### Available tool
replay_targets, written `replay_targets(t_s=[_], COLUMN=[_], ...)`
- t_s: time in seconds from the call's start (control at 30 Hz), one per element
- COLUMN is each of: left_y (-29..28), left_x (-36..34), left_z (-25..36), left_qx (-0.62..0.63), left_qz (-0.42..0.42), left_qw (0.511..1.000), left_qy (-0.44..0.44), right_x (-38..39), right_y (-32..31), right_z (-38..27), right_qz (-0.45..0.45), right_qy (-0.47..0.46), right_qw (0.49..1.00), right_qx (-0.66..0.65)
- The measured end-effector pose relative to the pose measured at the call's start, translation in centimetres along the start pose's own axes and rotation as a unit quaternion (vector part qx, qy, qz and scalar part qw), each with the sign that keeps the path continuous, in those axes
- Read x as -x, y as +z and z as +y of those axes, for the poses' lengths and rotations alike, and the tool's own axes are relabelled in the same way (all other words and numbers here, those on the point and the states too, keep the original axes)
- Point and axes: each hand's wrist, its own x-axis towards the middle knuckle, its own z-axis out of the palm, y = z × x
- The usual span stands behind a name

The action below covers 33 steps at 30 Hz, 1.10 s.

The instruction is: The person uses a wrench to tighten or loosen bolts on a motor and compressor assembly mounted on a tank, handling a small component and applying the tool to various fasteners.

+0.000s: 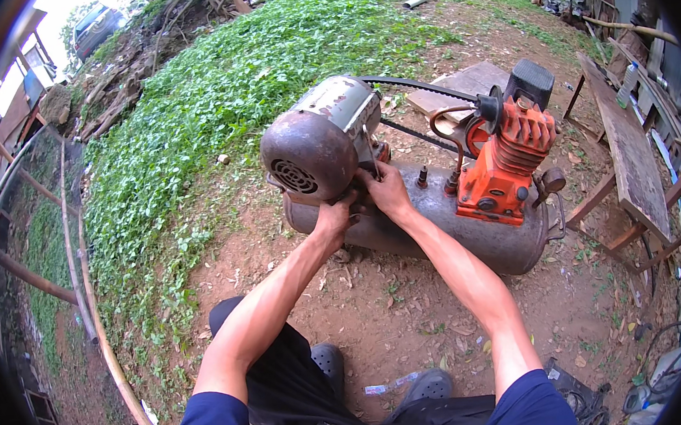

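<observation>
Rusty motor [316, 139] | both arms outstretched | hands gripping beneath it

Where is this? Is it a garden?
More likely a backyard used as an outdoor workshop: bare dirt beside green groundcover, a rusty air compressor both hands work on, and a rough wooden bench.
</observation>
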Motion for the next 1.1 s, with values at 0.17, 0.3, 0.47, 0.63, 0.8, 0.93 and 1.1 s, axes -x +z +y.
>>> replay_targets(t_s=[0.17, 0.3, 0.47, 0.63, 0.8, 0.93, 1.1], left_y=[-0.4, 0.5, 0.3, 1.0, 2.3, 2.0, 3.3], left_x=[-0.4, -0.3, -0.2, -0.5, -0.4, -0.8, -0.2], left_z=[-0.2, 0.1, 0.1, 0.5, 0.6, 0.5, 1.1], left_qx=[0.026, 0.044, 0.045, 0.0, -0.025, -0.04, -0.023], left_qz=[-0.01, 0.007, 0.02, 0.044, 0.1, 0.14, 0.165], left_qw=[1.0, 0.999, 0.999, 0.999, 0.995, 0.989, 0.986], left_qy=[-0.009, -0.024, -0.011, -0.005, 0.011, 0.013, -0.018], right_x=[0.7, 1.0, 1.8, 1.5, 1.6, 2.3, 2.4], right_y=[0.2, -0.6, -0.9, -1.2, -1.8, -1.7, -2.4], right_z=[-0.3, 0.2, -0.6, 0.9, 1.2, -0.1, 0.5], right_qz=[0.001, 0.015, 0.02, 0.039, 0.047, 0.051, 0.057], right_qy=[-0.01, -0.018, 0.027, 0.017, 0.031, 0.075, 0.08], right_qw=[0.999, 1.0, 0.999, 0.997, 0.997, 0.994, 0.991], right_qx=[-0.031, -0.007, -0.03, -0.064, -0.06, -0.068, -0.096])
